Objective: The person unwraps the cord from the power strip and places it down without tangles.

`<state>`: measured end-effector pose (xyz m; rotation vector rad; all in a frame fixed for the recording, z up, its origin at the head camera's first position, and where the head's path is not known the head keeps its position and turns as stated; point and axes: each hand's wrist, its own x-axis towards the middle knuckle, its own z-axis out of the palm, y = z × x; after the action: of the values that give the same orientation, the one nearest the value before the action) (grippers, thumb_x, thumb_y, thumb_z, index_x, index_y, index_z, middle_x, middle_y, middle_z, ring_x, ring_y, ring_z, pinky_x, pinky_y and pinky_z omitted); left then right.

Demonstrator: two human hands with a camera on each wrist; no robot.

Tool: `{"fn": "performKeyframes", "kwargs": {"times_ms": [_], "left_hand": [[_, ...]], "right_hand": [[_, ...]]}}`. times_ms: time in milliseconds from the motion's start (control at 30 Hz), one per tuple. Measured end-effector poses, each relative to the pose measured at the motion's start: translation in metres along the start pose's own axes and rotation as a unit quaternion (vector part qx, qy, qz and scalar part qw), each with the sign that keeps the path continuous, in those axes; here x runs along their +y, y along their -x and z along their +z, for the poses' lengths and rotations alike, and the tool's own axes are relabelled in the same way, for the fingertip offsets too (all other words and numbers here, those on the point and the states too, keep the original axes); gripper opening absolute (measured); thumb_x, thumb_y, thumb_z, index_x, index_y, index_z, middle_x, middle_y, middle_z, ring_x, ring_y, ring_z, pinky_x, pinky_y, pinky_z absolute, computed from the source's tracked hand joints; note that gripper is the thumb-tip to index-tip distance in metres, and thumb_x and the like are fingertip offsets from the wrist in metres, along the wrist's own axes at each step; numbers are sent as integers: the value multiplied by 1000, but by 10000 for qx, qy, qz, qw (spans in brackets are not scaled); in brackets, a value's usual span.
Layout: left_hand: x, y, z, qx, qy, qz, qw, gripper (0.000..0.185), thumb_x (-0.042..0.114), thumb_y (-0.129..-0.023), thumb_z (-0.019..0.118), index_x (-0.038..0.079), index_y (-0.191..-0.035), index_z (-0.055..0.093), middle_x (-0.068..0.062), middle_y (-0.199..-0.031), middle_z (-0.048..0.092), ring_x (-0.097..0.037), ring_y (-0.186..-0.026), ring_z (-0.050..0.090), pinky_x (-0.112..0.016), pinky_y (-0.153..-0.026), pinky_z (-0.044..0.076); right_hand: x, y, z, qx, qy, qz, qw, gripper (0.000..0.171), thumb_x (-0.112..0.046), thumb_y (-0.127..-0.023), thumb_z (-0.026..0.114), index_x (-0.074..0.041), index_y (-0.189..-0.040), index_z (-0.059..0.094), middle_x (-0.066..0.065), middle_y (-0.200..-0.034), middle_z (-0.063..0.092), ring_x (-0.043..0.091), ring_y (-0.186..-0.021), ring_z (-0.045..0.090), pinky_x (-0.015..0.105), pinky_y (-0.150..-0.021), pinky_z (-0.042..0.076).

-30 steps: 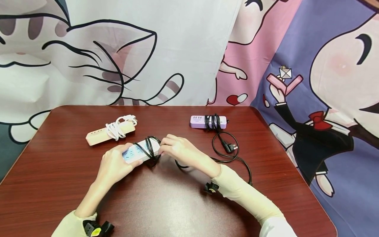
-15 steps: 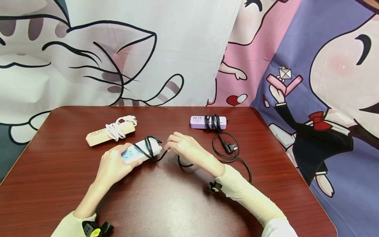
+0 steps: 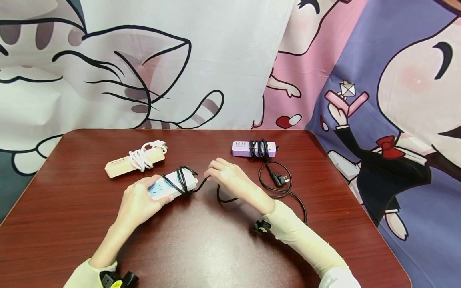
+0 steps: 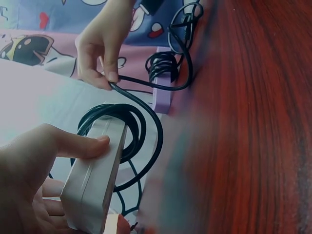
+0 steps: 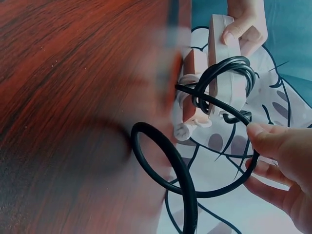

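My left hand (image 3: 138,202) grips the near end of a white power strip (image 3: 173,186) on the table; in the left wrist view the white power strip (image 4: 95,178) lies under my thumb. A black cord (image 3: 184,180) is wound round its far end in a few loops. My right hand (image 3: 225,176) pinches the loose black cord (image 4: 141,100) just right of the strip, held slightly above the table. In the right wrist view the black cord (image 5: 214,105) loops round the strip and runs to my fingertips (image 5: 261,136). The rest of the cord trails right to a plug (image 3: 279,180).
A beige power strip (image 3: 133,162) bound with a white cord lies at the back left of the red-brown table (image 3: 201,248). A purple power strip (image 3: 252,149) wrapped in black cord sits at the back right. Cartoon cloth hangs behind.
My right hand has drawn away from the white strip to the right, pulling a length of black cord out with it. The left hand keeps its hold.
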<state>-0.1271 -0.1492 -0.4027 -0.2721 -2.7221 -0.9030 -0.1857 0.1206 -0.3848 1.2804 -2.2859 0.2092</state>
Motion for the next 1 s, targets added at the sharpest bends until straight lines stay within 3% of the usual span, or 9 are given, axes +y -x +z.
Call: {"fn": "performKeyframes", "kwargs": {"times_ms": [600, 1000], "left_hand": [[1, 2, 4, 30, 39, 213, 9998, 54, 29, -63, 86, 5, -108, 67, -16, -99, 70, -28, -78, 60, -42, -64, 40], [2, 3, 5, -203, 43, 83, 9998, 66, 29, -66, 85, -5, -118, 64, -24, -114, 66, -38, -93, 63, -50, -75, 44]], "right_hand": [[5, 0, 5, 43, 24, 510, 9987, 5, -16, -88, 67, -14, -91, 71, -3, -88, 60, 11, -82, 53, 22, -66, 50], [7, -3, 8, 300, 244, 845, 9957, 4, -14, -87, 68, -14, -89, 72, -3, -88, 62, 12, -84, 56, 22, -69, 51]]}}
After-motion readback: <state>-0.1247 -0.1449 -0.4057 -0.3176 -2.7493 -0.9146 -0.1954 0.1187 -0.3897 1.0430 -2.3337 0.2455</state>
